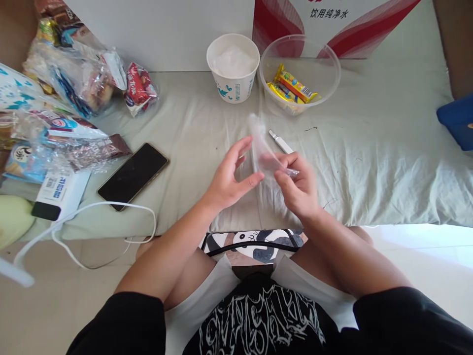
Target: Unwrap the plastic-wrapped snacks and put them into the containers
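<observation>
I saw the bed (369,162), covered in a pale green sheet, fill most of the view. At ten o'clock lay a heap of snack packets (70,84), and below it, at nine o'clock, a dark phone (133,175) rested flat beside a white power bank (61,195) with its white cable (111,217) looping toward me. At twelve o'clock stood a paper cup (232,69), and just to its right, close beside it, a clear plastic bowl (299,74) holding yellow candy bars (291,86). Near the centre, my left hand (229,180) was open, its fingers spread and its thumb tip about touching the clear wrapper (264,153). My right hand (297,185) was closed on that wrapper, pinching its lower end between thumb and forefinger, so the wrapper stood up tilted between the two hands, above the sheet; it was blurred. Just behind the right hand, at one o'clock from it, a small white utility knife (280,142) lay on the sheet.
</observation>
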`<state>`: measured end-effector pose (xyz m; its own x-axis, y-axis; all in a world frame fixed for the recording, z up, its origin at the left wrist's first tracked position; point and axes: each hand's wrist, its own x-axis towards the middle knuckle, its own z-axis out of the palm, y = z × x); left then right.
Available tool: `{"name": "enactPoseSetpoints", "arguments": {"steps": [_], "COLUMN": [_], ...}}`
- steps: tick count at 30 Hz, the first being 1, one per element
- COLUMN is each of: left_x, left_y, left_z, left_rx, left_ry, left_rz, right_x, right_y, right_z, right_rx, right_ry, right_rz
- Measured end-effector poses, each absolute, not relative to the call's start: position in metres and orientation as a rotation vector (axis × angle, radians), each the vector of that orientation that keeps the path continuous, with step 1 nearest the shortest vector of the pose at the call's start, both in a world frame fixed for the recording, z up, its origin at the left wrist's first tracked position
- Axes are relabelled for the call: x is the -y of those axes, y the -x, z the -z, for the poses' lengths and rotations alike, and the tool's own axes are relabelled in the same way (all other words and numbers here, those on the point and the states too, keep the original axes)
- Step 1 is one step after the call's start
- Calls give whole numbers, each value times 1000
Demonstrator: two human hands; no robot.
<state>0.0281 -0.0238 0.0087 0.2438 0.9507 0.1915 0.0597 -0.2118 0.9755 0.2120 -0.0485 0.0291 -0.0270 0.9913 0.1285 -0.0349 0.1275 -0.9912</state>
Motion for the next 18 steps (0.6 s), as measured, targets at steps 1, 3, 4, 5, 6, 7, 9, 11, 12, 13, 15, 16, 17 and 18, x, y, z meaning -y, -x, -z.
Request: {"name": "enactPoseSetpoints", "arguments": {"steps": [1, 3, 4, 5, 6, 7, 9, 11, 12, 13, 15, 16, 17, 18], "left_x": [25, 27, 27, 26, 26, 25, 24, 24, 23, 23, 22, 21, 19, 18], "left_y": [-31, -34, -35, -35, -35, -35, -35, -34, -33, -33, -32, -32, -31, -30], "left_z": [-10, -15, -18, -21, -24, -26, -29, -30, -30, -30, -29, -29, -29, -30], "left_rx": [-934, -872, -867, -879, -903, -933, -973, -992, -997, -999, -1009, -1020, -1032, -1041], "left_ry": [-1495, -1418, -1385, -1361, -1351, -1354, -1376, -1391, -1391, -1387, -1378, -1372, -1357, -1329], "left_rz": [-1074, -979, -951, -941, -947, -964, -978, -980, -981, -983, -988, -1003, -1026, -1054], "right_x": [50, 52, 52, 52, 51, 50, 47, 43, 42, 41, 41, 42, 43, 43], "right_y": [-210, -208, -207, -207, -208, -209, -211, -214, -215, -216, -219, -220, -222, -223], "right_z": [-28, -26, -24, -24, -23, -23, -24, -26, -27, -27, -29, -29, -30, -32], "right_rx": [1279, 1280, 1276, 1275, 1277, 1276, 1270, 1272, 1276, 1277, 1254, 1236, 1218, 1205], "right_ry": [1022, 960, 970, 1011, 1075, 1149, 1276, 1320, 1318, 1305, 1269, 1259, 1262, 1277], "right_rz": [-1228, -1339, -1350, -1327, -1274, -1191, -1016, -988, -1068, -1198, -1468, -1536, -1536, -1476]}}
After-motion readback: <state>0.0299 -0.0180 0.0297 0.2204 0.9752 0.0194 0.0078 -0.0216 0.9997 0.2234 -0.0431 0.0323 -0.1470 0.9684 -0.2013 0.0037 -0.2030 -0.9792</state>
